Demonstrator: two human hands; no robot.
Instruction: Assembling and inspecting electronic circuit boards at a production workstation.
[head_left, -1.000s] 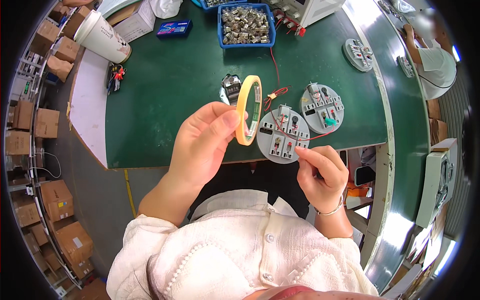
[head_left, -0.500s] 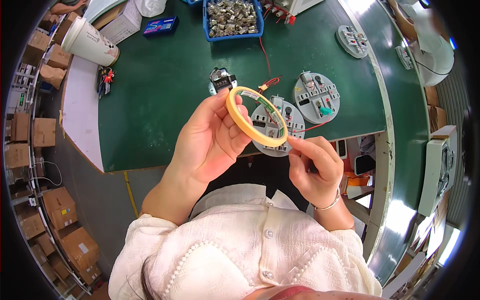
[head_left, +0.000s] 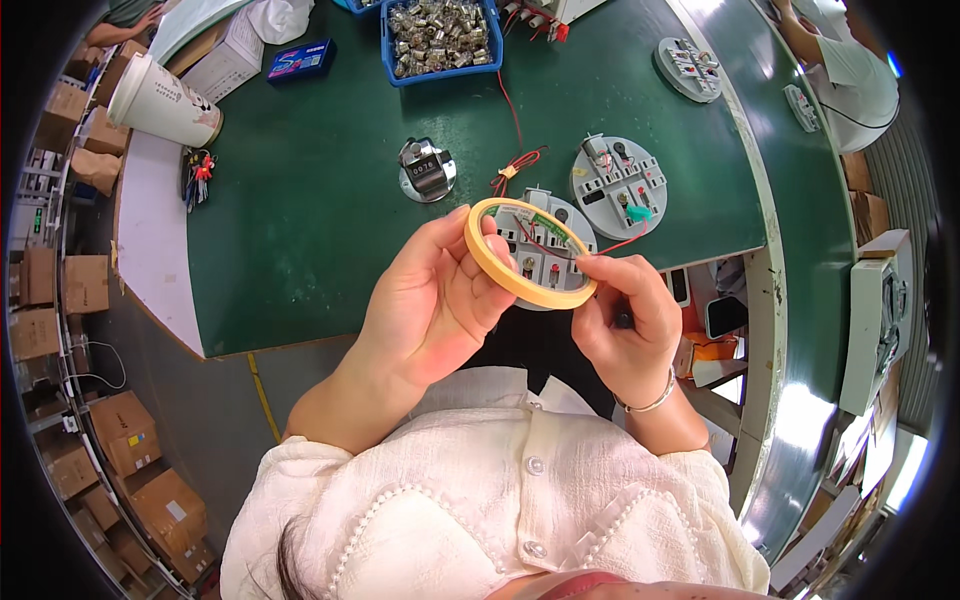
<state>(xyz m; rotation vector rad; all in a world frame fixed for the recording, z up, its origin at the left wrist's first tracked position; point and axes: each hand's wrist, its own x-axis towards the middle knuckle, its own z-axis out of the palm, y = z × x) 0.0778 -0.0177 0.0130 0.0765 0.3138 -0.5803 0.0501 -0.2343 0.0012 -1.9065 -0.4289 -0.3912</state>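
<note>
A narrow roll of yellow tape [head_left: 545,297] is held up, tilted, above the near edge of the green bench. My left hand [head_left: 425,295] grips its left side, thumb on the outer rim and fingers curled at the inside. At the right end of the ring, my right hand [head_left: 638,320] is closed with its index finger and thumb at the rim. Behind the tape lies a round grey board [head_left: 568,213] with small electrical parts, partly seen through the ring. A similar board [head_left: 620,185] with a green piece sits farther right. A silver tally counter [head_left: 427,172] stands beyond my left hand.
Red wires [head_left: 513,172] run across the bench. At the back are a blue bin [head_left: 445,73] of small bulb-like metal parts and a blue box [head_left: 300,62]. A paper cup [head_left: 170,105] stands far left. Another round board [head_left: 688,70] lies far right, near a co-worker [head_left: 850,85].
My right hand has moved up along the tape's right rim, its fingers closing there. The roll has tipped slightly flatter. The whole view has shifted a little.
</note>
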